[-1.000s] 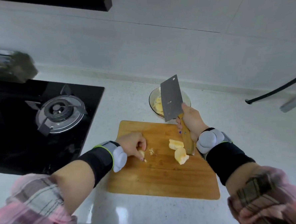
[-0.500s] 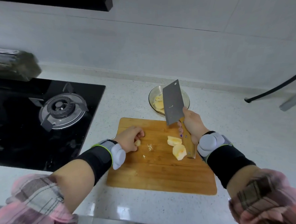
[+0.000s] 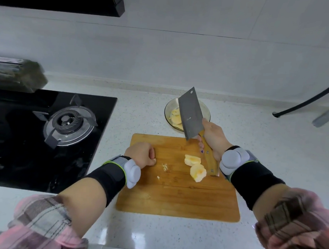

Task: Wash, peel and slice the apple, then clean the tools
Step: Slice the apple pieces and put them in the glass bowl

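Two peeled apple chunks (image 3: 192, 160) (image 3: 198, 172) lie on the wooden cutting board (image 3: 174, 198), right of its middle. My right hand (image 3: 214, 138) grips the wooden handle of a cleaver (image 3: 190, 114), whose blade is raised and tilted back over the board's far edge. My left hand (image 3: 140, 155) is curled into a fist at the board's left side, its fingers closed over a small apple piece that is hidden inside. Tiny apple scraps (image 3: 164, 166) lie between the fist and the chunks.
A glass bowl (image 3: 206, 111) with apple slices (image 3: 174, 116) stands just behind the board, partly covered by the blade. A black gas hob with a burner (image 3: 68, 121) fills the counter on the left. A black hose (image 3: 305, 102) runs along the wall at right.
My left hand lifted a small apple piece off the board and closed over it while drawing left. The cleaver stayed raised, tilting slightly further back.
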A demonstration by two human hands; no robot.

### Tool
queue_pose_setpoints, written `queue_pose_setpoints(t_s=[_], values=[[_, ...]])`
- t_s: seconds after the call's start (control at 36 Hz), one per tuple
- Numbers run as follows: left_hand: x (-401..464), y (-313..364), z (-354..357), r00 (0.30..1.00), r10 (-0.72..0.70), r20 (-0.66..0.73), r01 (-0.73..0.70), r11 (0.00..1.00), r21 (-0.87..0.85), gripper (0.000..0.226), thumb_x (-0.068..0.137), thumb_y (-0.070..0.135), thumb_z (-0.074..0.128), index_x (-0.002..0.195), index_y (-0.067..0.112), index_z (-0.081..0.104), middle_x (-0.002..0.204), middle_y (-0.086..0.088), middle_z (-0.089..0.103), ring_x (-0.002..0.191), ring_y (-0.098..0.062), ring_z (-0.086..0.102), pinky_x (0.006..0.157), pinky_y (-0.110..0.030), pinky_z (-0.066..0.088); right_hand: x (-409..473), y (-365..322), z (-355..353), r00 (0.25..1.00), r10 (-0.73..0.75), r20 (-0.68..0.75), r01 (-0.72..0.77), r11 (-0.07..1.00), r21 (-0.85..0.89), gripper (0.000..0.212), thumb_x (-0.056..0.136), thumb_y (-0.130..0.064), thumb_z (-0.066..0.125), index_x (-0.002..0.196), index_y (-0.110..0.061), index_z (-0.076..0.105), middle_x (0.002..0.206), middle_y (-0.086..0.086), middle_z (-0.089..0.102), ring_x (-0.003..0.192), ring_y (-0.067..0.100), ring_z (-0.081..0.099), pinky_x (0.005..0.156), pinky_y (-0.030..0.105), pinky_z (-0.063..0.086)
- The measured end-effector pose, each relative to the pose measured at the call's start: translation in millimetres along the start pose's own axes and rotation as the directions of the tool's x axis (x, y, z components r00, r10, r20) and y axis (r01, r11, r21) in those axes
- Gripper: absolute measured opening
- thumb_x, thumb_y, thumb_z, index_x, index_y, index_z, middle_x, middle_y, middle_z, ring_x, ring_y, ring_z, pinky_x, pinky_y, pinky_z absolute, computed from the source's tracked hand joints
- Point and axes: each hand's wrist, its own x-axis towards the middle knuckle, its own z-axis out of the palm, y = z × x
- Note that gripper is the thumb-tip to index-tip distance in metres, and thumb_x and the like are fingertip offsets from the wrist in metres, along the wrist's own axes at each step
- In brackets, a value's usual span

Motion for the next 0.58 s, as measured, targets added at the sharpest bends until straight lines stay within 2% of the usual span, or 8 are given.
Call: queue_pose_setpoints(t_s=[0.06,0.11,0.22,0.28,0.39,0.5,0.58], values=[[7.7,3.7,-3.4,1.000,0.026,0.006,-0.025,0.996,-0.086,0.017,0.080,0.025,0.072,0.073,0.027,0.057,0.083,0.007,0.062,0.081,-0.016,0.061,0.069,-0.026,0.048,1.9,-2.2,-4.7,1.000,-0.016,-0.009,0.016,1.000,-0.018,0.045,0.105,-0.046,0.032,0.093,-0.008,0.053,0.060,0.013,0.051,0.037,0.020,0.039,0.041,0.024,0.039],[15.6,9.4,-11.6,0.997,0.027,-0.067,-0.040,0.976,-0.212,0.016,0.078,0.022,0.074,0.070,0.026,0.060,0.082,0.007,0.066,0.081,-0.016,0.064,0.075,-0.029,0.053,4.3,-3.7,-9.4,0.999,-0.033,-0.021,0.032,0.999,-0.034,0.045,0.105,-0.046,0.030,0.100,-0.008,0.054,0.061,0.013,0.051,0.037,0.019,0.040,0.040,0.024,0.038],[47.2,36.2,-42.1,0.969,-0.032,-0.245,-0.085,0.887,-0.454,0.014,0.075,0.015,0.078,0.072,0.018,0.065,0.076,0.003,0.066,0.071,-0.011,0.060,0.068,-0.020,0.048,9.4,-7.5,-23.9,0.992,-0.119,-0.037,0.117,0.992,-0.042,0.036,0.104,-0.043,0.041,0.086,-0.011,0.045,0.063,0.013,0.052,0.037,0.019,0.040,0.038,0.025,0.036],[63.5,51.9,-56.7,0.957,-0.067,-0.282,-0.100,0.837,-0.538,0.015,0.074,0.015,0.080,0.078,0.012,0.066,0.075,-0.001,0.065,0.068,-0.012,0.059,0.068,-0.023,0.048,11.8,-7.6,-29.5,0.987,-0.154,-0.051,0.152,0.987,-0.050,0.037,0.101,-0.043,0.050,0.083,-0.011,0.046,0.065,0.013,0.054,0.039,0.019,0.040,0.040,0.026,0.035],[92.9,78.2,-65.1,0.962,-0.169,-0.214,-0.035,0.702,-0.712,0.019,0.074,0.015,0.081,0.079,0.014,0.063,0.086,-0.015,0.071,0.078,-0.027,0.068,0.081,-0.033,0.056,19.0,-8.2,-42.3,0.974,-0.207,-0.093,0.201,0.977,-0.070,0.037,0.093,-0.043,0.065,0.083,-0.010,0.050,0.065,0.009,0.060,0.046,0.022,0.041,0.042,0.028,0.035],[111.3,83.1,-57.2,0.970,-0.220,-0.103,0.050,0.593,-0.803,0.033,0.060,0.019,0.073,0.092,0.015,0.066,0.095,-0.015,0.072,0.093,-0.030,0.069,0.092,-0.040,0.054,22.5,-8.6,-51.5,0.968,-0.231,-0.097,0.220,0.969,-0.109,0.040,0.082,-0.041,0.077,0.092,-0.011,0.054,0.069,0.005,0.066,0.047,0.013,0.051,0.047,0.025,0.040],[114.7,83.4,-52.3,0.980,-0.176,-0.087,0.027,0.558,-0.829,0.031,0.082,0.000,0.066,0.112,0.004,0.061,0.105,-0.015,0.069,0.095,-0.026,0.067,0.092,-0.039,0.053,26.0,-8.1,-53.8,0.969,-0.239,-0.065,0.225,0.958,-0.175,0.042,0.077,-0.037,0.082,0.091,-0.014,0.051,0.075,0.004,0.067,0.060,0.009,0.062,0.062,0.027,0.049]])
